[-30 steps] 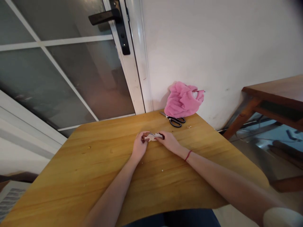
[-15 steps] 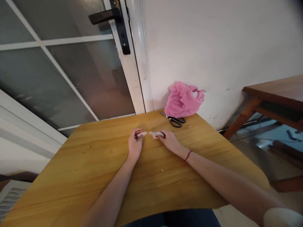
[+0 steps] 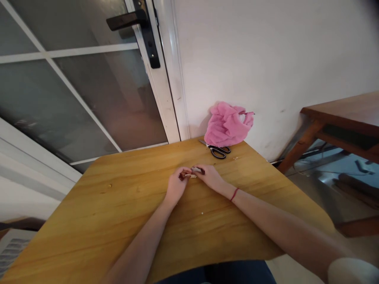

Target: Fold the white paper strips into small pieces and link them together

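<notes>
My left hand (image 3: 177,184) and my right hand (image 3: 211,176) meet fingertip to fingertip above the middle of the wooden table (image 3: 142,169). Between them is a small whitish scrap of paper (image 3: 193,176), pinched by both hands and partly hidden by the fingers. My right thumb and fingers are closed around its right part, while my left fingers are curled in against its left side. Beyond my right hand lie black-handled scissors (image 3: 219,153), their blades pointing left and partly under a bunched pink cloth (image 3: 227,125).
A tiny white crumb (image 3: 202,213) and a small yellowish bit (image 3: 109,185) lie on the table. Behind it are a glazed door (image 3: 173,118) with a black handle (image 3: 127,20) and a white wall (image 3: 266,51). Another wooden table (image 3: 340,106) stands at right.
My left hand has moved right, up to my right hand. Two separate paper pieces, one in each hand, are now brought together between the fingers.
</notes>
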### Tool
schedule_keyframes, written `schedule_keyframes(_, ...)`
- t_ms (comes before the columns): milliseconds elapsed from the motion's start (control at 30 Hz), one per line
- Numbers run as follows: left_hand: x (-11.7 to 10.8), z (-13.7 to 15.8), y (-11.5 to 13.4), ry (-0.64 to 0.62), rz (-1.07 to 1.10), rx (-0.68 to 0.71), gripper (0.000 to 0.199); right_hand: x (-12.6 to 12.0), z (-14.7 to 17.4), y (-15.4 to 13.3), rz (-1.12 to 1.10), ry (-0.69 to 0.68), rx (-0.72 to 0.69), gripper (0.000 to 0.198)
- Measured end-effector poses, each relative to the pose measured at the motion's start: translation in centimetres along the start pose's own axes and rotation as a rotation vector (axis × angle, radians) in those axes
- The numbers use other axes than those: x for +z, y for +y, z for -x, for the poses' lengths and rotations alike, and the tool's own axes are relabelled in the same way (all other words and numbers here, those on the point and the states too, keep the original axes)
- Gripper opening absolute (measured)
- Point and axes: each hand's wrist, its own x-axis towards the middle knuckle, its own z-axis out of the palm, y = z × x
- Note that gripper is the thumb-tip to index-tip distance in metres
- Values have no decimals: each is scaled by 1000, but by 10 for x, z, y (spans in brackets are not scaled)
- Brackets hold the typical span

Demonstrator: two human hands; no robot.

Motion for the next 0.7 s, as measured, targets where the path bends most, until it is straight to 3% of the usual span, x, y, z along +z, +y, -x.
schedule_keyframes(300, 0, -1, -3, 35, -7, -26, 7, 3, 2, 0, 75, -78, -57, 23)
schedule_keyframes(700, 3, 2, -2, 74, -113, 84, 16, 2, 4, -4, 158, -135, -55, 17)
